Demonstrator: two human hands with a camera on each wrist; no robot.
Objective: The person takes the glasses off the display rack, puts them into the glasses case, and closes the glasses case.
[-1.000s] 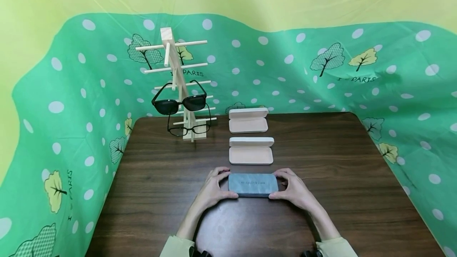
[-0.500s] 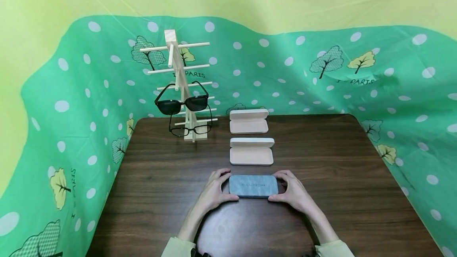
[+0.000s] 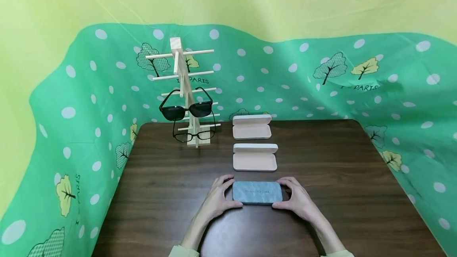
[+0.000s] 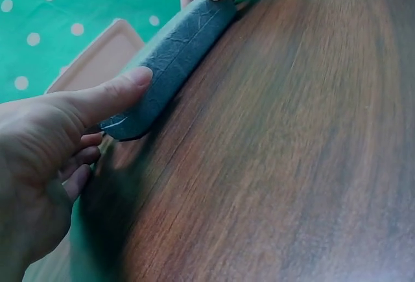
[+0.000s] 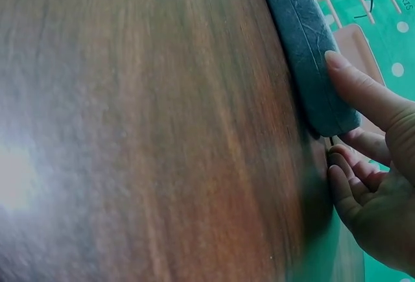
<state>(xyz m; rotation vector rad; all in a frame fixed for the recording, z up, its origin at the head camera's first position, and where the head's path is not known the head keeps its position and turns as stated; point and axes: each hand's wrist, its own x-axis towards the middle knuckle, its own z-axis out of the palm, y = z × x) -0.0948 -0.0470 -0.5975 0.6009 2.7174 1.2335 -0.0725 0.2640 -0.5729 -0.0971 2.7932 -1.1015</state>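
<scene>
A closed blue-grey glasses case with faint lettering on its lid lies on the dark wooden table, parallel to the front edge. At its left end my left hand grips it, thumb on the near side and fingers on the far side. My right hand holds the right end in the same way. In the left wrist view, the left thumb presses the case's near face. The right wrist view shows the right thumb against that face, with the other fingers curled by the case's end.
Behind the blue case, two open glasses cases with pale insides, a nearer one and a farther one, stand in line. A wooden peg stand at the back left bears black sunglasses and thin-framed eyeglasses. Patterned green cloth surrounds the table.
The head view has tilted up slightly, so everything appears lower and a little farther right. Both hands keep their hold on the blue case, which shows no clear movement on the table.
</scene>
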